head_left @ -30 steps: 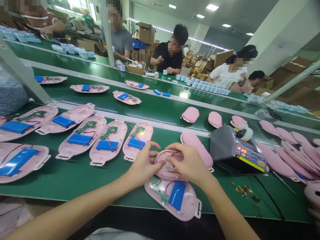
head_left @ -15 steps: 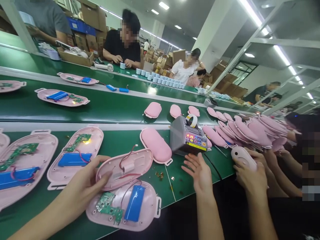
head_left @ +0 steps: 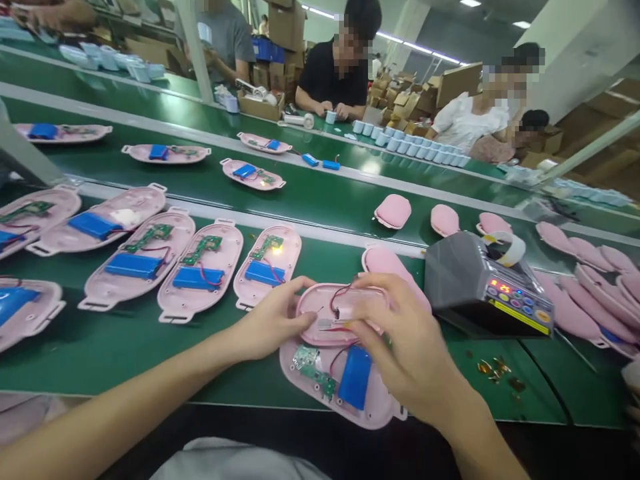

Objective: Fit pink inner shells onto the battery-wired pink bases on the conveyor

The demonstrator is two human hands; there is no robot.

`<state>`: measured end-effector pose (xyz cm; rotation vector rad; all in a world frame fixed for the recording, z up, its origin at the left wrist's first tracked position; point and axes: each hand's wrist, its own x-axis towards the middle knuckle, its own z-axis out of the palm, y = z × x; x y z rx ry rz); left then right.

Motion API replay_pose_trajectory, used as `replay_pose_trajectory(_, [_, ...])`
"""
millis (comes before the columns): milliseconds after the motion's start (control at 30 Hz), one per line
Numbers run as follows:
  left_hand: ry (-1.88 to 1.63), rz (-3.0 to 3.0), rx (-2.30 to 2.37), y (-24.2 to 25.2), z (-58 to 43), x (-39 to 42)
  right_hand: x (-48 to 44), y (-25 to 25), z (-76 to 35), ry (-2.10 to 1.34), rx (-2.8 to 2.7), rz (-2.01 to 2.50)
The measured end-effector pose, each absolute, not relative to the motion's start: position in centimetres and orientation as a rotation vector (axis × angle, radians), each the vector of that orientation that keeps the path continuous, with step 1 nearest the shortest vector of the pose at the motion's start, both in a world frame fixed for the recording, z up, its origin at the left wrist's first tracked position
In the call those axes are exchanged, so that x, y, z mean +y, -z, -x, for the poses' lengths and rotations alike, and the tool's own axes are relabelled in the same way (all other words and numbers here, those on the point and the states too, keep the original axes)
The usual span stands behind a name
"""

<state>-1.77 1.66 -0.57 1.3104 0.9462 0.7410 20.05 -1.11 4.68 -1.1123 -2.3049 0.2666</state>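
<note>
My left hand (head_left: 273, 319) grips the left end of an open pink shell half (head_left: 320, 312) with red wires inside it. My right hand (head_left: 405, 347) is over the shell's right side, fingertips pinched at something small by the wires. Under both lies a second pink shell half (head_left: 373, 407) holding a blue battery (head_left: 355, 385) and a green circuit board (head_left: 313, 370). Both shells rest on the green bench (head_left: 150, 353) just in front of me.
A row of open pink shells with blue batteries (head_left: 197, 277) lies to the left. A grey tape dispenser (head_left: 483, 287) stands right of my hands, with piled pink covers (head_left: 595, 293) beyond. More shells ride the green conveyor (head_left: 310, 200). Several people work across it.
The view swung right and then back to the left. My right hand, which was open by the tape dispenser, has returned to the pink shell and closed over its wires. My left hand kept hold.
</note>
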Motion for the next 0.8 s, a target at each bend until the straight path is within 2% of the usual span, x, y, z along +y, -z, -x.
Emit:
replay_pose_trajectory(167, [-0.844,-1.338,0.889,1.7,1.8,1.7,2.5,-2.9,-16.6,-0.151,-2.666,1.046])
replay_pose_trajectory(333, [-0.888,-1.422,0.911,2.5,1.9,1.7,3.2,-1.8,-16.4,0.027,-2.660,1.025])
replay_pose_trajectory(400, [-0.865,-1.453,0.932,2.5,2.0,1.6,3.6,-2.2,-16.4,0.047,-2.532,1.190])
replay_pose_trajectory(467, [-0.836,-1.446,0.930,2.5,2.2,1.4,4.2,-2.9,-16.7,-0.108,-2.401,1.427])
replay_pose_trajectory(533, [-0.850,-1.442,0.960,2.2,2.3,1.1,5.0,-3.6,-17.2,-0.470,-2.355,1.560])
replay_pose_trajectory(633, [-0.908,-1.487,1.017,1.9,2.0,0.9,5.7,-4.3,-18.0,-0.919,-2.354,1.466])
replay_pose_trajectory(800, [-0.908,-1.573,1.044,2.3,1.7,0.4,4.6,-4.6,-18.1,-0.757,-2.343,1.286])
